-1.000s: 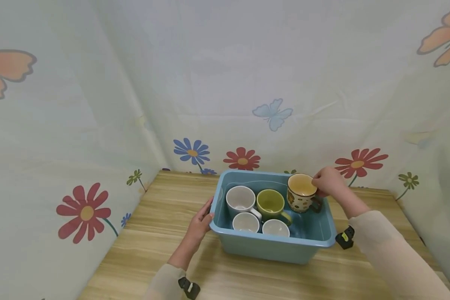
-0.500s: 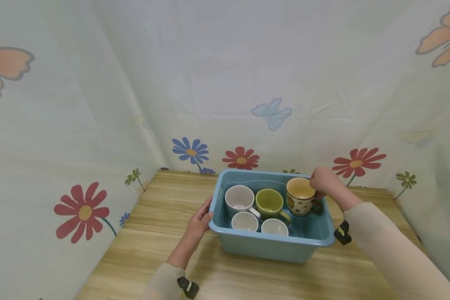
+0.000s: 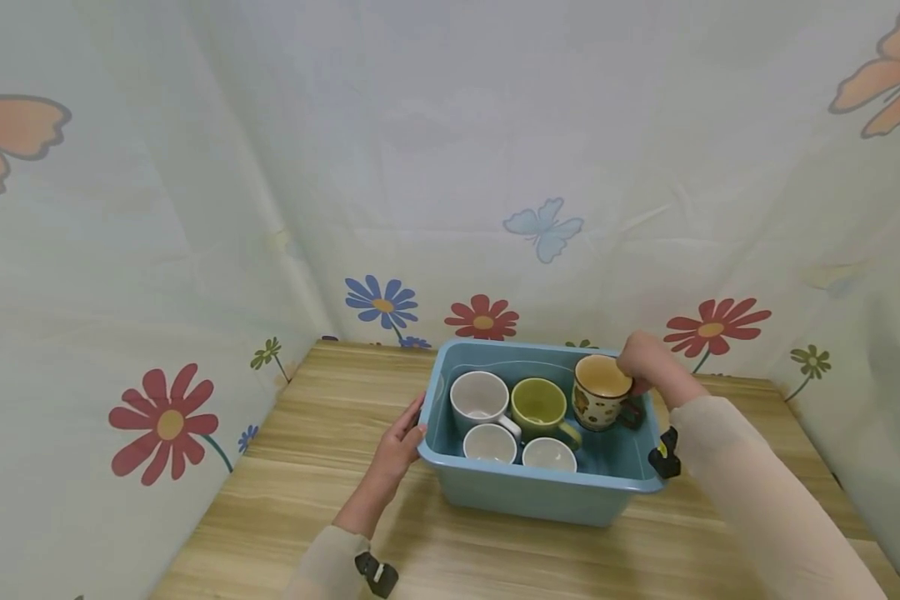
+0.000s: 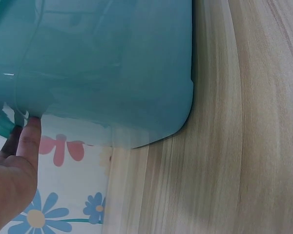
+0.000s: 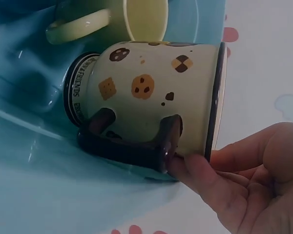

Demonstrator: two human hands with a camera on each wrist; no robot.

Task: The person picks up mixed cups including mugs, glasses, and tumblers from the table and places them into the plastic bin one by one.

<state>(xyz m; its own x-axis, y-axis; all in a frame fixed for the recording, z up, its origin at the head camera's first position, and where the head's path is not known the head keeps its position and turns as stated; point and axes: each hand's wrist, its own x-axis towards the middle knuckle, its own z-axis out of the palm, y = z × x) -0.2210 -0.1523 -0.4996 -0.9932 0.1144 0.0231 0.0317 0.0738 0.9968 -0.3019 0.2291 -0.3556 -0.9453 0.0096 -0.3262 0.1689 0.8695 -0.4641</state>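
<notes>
My right hand (image 3: 645,362) pinches the rim of a cream mug (image 5: 151,87) with cookie prints, a dark rim and a dark brown handle. This mug (image 3: 600,404) stands upright inside the back right of a blue plastic tub (image 3: 525,494). With the thumb on its rim and fingers against the outside, my left hand (image 3: 397,454) holds the tub's left end; the left wrist view shows those fingers (image 4: 29,141) below the rim. Left of the patterned mug are a green mug (image 3: 538,404) and a larger white mug (image 3: 480,400). Two smaller white cups (image 3: 491,444) sit along the front wall.
The tub stands on a wood-grain table (image 3: 330,417), near its back edge. A pale curtain (image 3: 435,167) printed with flowers and butterflies hangs behind the table and along both sides. A black wrist device (image 3: 377,575) is on each sleeve.
The cookie-print mug has gone down slightly into the tub, still in my right hand's pinch. My right forearm has swung a little to the left. The left hand keeps its place.
</notes>
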